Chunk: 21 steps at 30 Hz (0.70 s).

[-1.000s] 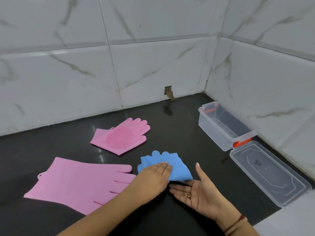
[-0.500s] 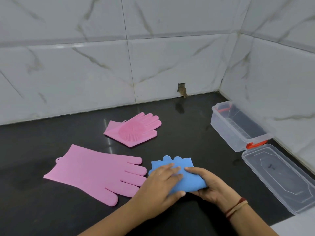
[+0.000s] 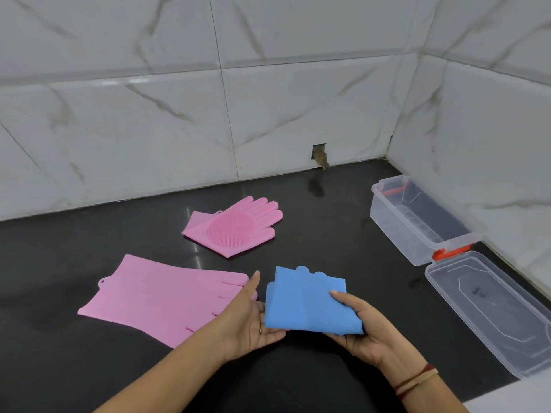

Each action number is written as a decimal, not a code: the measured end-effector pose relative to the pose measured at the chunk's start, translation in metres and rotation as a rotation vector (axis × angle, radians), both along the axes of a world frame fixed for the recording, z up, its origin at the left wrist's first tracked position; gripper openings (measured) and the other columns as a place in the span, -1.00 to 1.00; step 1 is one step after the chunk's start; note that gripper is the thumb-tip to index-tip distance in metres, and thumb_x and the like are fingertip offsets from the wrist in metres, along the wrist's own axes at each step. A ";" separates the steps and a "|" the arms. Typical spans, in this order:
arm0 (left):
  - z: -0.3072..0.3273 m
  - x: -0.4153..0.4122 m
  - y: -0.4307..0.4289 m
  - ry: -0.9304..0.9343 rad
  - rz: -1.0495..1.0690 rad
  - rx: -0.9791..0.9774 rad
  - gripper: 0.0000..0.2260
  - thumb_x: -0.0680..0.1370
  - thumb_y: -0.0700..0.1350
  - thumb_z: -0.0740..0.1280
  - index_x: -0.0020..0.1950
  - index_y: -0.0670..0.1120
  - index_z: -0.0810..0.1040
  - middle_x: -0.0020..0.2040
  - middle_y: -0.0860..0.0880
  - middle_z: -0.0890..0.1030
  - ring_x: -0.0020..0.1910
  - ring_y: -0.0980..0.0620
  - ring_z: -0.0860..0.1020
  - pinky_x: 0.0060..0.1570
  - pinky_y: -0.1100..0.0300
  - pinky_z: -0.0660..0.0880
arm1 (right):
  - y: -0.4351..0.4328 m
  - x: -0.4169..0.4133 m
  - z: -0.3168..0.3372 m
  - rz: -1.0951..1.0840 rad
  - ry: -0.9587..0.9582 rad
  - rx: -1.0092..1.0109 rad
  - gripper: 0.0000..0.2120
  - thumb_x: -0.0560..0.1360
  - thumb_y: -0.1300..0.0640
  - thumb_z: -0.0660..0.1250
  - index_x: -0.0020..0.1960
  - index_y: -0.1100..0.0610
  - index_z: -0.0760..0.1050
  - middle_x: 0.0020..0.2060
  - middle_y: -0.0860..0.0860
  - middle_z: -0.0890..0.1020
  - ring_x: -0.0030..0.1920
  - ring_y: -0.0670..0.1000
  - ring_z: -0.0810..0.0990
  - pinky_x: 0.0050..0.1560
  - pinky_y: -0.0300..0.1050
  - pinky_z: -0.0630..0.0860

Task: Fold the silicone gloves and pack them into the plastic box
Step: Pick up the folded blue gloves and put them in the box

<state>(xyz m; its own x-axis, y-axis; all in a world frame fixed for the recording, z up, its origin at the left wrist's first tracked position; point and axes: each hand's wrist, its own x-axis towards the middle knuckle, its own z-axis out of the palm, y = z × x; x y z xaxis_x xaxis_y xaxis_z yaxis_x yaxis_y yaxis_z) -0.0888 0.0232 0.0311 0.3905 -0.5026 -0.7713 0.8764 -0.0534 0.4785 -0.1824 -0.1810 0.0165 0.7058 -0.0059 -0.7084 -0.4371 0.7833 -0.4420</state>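
Half a second ago your hands were pressing the folded blue glove flat on the black counter; now it looks lifted off the surface at lower centre of the frame. Your right hand grips its lower right corner, thumb on top and fingers underneath. Your left hand has turned palm-in, and it cradles the glove's left edge with fingers beneath rather than pinching it; the thumb points up, free. The two pink gloves and the box lie as they did, though the whole view has shifted a little.

The large pink glove lies flat at lower left, its fingers reaching toward your left hand, which covers their tips. The smaller pink glove sits at centre, well apart from both, with bare counter around it. The clear plastic box stands open at the right, close against the tiled wall, and its lid lies just below it in the frame, next to an orange latch. Between the blue glove and the box the counter is bare.

The blue glove is a matte, soft-looking rectangle with rounded fingertip bumps along its top edge. The smaller pink glove shows a round patch of fine bristles on its palm and a folded-over cuff; the larger one is smooth, with a small hanging tab at its cuff. The counter is glossy and reflective, the wall white marble-veined tile with a chipped hole at its base.
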 end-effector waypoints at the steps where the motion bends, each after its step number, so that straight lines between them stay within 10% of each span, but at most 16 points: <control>1: 0.000 0.004 -0.004 0.010 0.003 -0.003 -0.36 0.46 0.38 0.17 0.13 -0.19 0.48 0.08 -0.17 0.68 0.05 -0.12 0.66 0.00 0.01 0.60 | -0.001 -0.001 0.000 0.000 0.000 0.000 -0.46 0.25 0.24 0.50 0.20 0.26 0.48 -0.03 0.25 0.68 -0.09 0.25 0.69 -0.29 0.13 0.63; 12: -0.006 0.020 -0.026 -0.364 -0.245 0.105 -0.41 0.26 -0.01 0.60 0.23 0.01 0.47 0.08 -0.01 0.68 0.02 -0.04 0.67 -0.05 -0.02 0.62 | -0.011 -0.007 0.001 0.174 0.018 -0.220 -0.48 0.21 0.13 0.52 0.16 0.15 0.53 -0.06 0.15 0.71 -0.10 0.15 0.70 -0.26 0.03 0.63; 21: 0.002 0.036 -0.041 -0.672 -0.485 0.084 -0.71 0.45 0.00 0.46 0.16 0.09 0.56 0.09 0.06 0.67 0.07 0.05 0.64 0.08 -0.03 0.58 | -0.020 -0.007 0.012 0.263 -0.153 -0.517 -0.42 0.22 0.18 0.51 0.20 -0.04 0.43 0.07 0.02 0.66 0.03 0.07 0.67 -0.13 -0.02 0.60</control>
<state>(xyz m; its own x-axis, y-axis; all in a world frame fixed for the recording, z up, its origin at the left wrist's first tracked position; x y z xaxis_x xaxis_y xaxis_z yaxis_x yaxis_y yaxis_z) -0.0524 -0.0180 0.0330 0.5364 -0.6846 -0.4936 0.2758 -0.4105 0.8691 -0.1892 -0.2008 0.0286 0.8239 -0.1343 -0.5506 -0.4885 0.3244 -0.8101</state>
